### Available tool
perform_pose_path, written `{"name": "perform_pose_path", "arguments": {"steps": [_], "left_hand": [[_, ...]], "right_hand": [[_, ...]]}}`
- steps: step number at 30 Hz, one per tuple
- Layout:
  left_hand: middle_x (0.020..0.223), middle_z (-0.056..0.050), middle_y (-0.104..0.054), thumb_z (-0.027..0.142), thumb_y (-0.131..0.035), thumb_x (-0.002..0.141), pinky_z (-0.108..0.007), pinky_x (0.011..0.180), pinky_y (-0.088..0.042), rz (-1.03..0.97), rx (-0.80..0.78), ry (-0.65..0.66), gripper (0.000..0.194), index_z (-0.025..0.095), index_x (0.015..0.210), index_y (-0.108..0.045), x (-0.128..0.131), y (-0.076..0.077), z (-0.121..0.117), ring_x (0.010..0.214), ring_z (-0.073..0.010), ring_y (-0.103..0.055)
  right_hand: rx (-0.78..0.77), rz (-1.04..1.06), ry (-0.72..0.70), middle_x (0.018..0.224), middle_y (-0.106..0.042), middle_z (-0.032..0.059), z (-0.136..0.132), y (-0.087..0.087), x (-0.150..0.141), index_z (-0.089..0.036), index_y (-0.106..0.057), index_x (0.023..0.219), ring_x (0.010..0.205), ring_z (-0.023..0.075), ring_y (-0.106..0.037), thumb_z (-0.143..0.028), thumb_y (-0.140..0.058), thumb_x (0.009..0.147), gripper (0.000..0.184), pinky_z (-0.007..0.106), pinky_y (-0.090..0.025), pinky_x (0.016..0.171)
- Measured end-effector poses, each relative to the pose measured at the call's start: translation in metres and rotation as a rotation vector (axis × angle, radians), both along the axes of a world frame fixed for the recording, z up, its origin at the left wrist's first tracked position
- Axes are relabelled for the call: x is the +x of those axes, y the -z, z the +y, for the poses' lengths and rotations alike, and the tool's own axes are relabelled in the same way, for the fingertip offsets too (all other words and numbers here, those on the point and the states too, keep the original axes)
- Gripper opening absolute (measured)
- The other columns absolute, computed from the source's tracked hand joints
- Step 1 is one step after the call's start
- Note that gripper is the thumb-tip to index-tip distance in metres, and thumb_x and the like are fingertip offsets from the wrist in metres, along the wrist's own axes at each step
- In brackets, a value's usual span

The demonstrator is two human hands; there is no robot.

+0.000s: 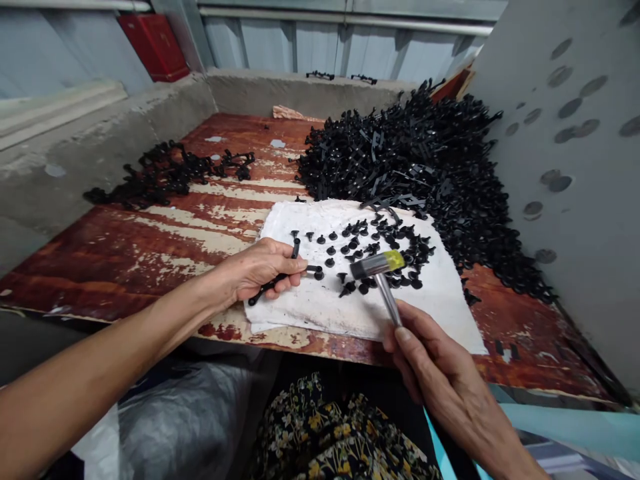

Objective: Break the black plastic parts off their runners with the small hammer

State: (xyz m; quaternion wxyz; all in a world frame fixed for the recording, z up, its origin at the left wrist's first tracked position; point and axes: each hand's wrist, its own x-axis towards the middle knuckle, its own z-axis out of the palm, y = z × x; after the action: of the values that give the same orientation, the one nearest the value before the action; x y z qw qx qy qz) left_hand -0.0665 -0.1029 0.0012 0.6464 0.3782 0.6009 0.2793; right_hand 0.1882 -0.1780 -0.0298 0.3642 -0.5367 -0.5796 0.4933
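Pinched in the fingers of my left hand [267, 270] is a black plastic bracket [265, 291] with several thin arms. One of its arm tips reaches over the white cloth [295, 313], close to the small black caps on it. My right hand [435, 353] is wrapped round the metal handle of a small mallet [377, 264], whose head has a black face and a yellow face. The mallet head hangs above the cloth. Scattered across the cloth lie several small black suction-cup-like caps [330, 251], thickest behind and right of the mallet.
A large heap of black brackets [400, 147] fills the back right of the worn red-brown board [200, 233]. At the left lies a smaller pile of brackets [170, 173]. A grey panel [575, 167] stands at the right, and a low concrete ledge [260, 93] runs behind.
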Motion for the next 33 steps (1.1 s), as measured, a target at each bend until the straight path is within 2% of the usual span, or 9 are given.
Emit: {"name": "perform_pose_path", "arguments": {"steps": [2, 4, 6, 10, 16, 19, 25, 30, 33], "left_hand": [[0.045, 0.0, -0.052, 0.017, -0.074, 0.073, -0.015, 0.026, -0.027, 0.0, 0.008, 0.025, 0.025, 0.014, 0.054, -0.059, -0.002, 0.001, 0.002, 0.03, -0.0048, -0.037], [0.043, 0.001, -0.05, 0.017, -0.074, 0.074, -0.014, 0.026, -0.026, -0.004, 0.011, 0.031, 0.026, 0.014, 0.054, -0.058, -0.002, 0.001, 0.003, 0.03, -0.0045, -0.036], [0.043, 0.002, -0.049, 0.017, -0.072, 0.076, -0.014, 0.026, -0.026, -0.007, 0.009, 0.029, 0.024, 0.014, 0.056, -0.058, -0.001, 0.0, 0.002, 0.029, -0.0042, -0.035], [0.042, 0.003, -0.049, 0.017, -0.071, 0.077, -0.014, 0.026, -0.026, -0.008, 0.002, 0.03, 0.025, 0.014, 0.056, -0.057, 0.001, -0.002, 0.001, 0.029, -0.0036, -0.034], [0.05, -0.001, -0.055, 0.021, -0.073, 0.074, -0.015, 0.029, -0.032, -0.073, 0.029, 0.076, 0.022, 0.012, 0.058, -0.061, -0.005, 0.003, 0.001, 0.035, -0.0054, -0.041], [0.054, -0.003, -0.058, 0.021, -0.073, 0.073, -0.017, 0.03, -0.036, -0.112, 0.054, 0.096, 0.019, 0.011, 0.061, -0.064, -0.009, 0.007, 0.0, 0.038, -0.0071, -0.045], [0.048, -0.002, -0.054, 0.015, -0.066, 0.077, -0.017, 0.028, -0.03, -0.038, 0.037, 0.069, 0.024, 0.012, 0.054, -0.061, -0.008, 0.004, 0.001, 0.034, -0.0066, -0.04], [0.042, -0.001, -0.048, 0.014, -0.065, 0.078, -0.015, 0.028, -0.027, -0.028, 0.008, 0.086, 0.028, 0.012, 0.05, -0.06, -0.007, 0.001, 0.003, 0.031, -0.0055, -0.036], [0.04, -0.001, -0.048, 0.014, -0.065, 0.078, -0.016, 0.027, -0.027, -0.014, 0.006, 0.095, 0.029, 0.012, 0.049, -0.06, -0.007, 0.0, 0.004, 0.029, -0.0057, -0.036]], "right_hand": [[0.263, -0.177, -0.084, 0.11, -0.068, 0.0096, 0.001, -0.004, -0.001, -0.028, -0.057, 0.135, 0.08, 0.0189, -0.066, -0.034, -0.053, 0.094, 0.042, 0.031, -0.058, 0.066], [0.477, -0.292, -0.188, 0.127, -0.063, 0.0106, 0.005, -0.005, -0.004, -0.031, -0.045, 0.146, 0.092, 0.0202, -0.067, -0.021, -0.047, 0.096, 0.051, 0.036, -0.057, 0.081], [0.591, -0.401, -0.273, 0.119, -0.066, 0.0112, 0.011, -0.005, -0.008, -0.031, -0.034, 0.152, 0.083, 0.0186, -0.067, -0.012, -0.039, 0.096, 0.059, 0.034, -0.057, 0.076], [0.717, -0.684, -0.359, 0.087, -0.062, 0.0066, 0.02, -0.003, -0.014, -0.026, -0.028, 0.154, 0.058, 0.0169, -0.059, -0.006, -0.034, 0.092, 0.065, 0.028, -0.05, 0.053], [0.782, -0.857, -0.376, 0.082, -0.058, 0.0036, 0.02, -0.004, -0.012, -0.026, -0.021, 0.155, 0.049, 0.0153, -0.054, -0.005, -0.034, 0.091, 0.069, 0.027, -0.041, 0.045], [0.788, -0.863, -0.382, 0.081, -0.058, 0.0042, 0.021, -0.004, -0.012, -0.022, -0.025, 0.154, 0.049, 0.0159, -0.054, -0.005, -0.033, 0.091, 0.066, 0.028, -0.041, 0.044], [0.663, -0.72, -0.403, 0.082, -0.062, 0.0072, 0.026, -0.014, -0.011, -0.021, -0.042, 0.148, 0.059, 0.0172, -0.058, -0.009, -0.036, 0.093, 0.057, 0.029, -0.051, 0.055], [0.713, -0.515, -0.302, 0.087, -0.061, 0.0061, 0.024, -0.023, -0.009, -0.033, -0.028, 0.154, 0.066, 0.0168, -0.057, -0.009, -0.039, 0.095, 0.065, 0.028, -0.052, 0.059], [0.751, -0.578, -0.308, 0.084, -0.061, 0.006, 0.027, -0.021, -0.009, -0.029, -0.032, 0.154, 0.059, 0.016, -0.053, -0.009, -0.039, 0.093, 0.064, 0.027, -0.051, 0.054]]}}
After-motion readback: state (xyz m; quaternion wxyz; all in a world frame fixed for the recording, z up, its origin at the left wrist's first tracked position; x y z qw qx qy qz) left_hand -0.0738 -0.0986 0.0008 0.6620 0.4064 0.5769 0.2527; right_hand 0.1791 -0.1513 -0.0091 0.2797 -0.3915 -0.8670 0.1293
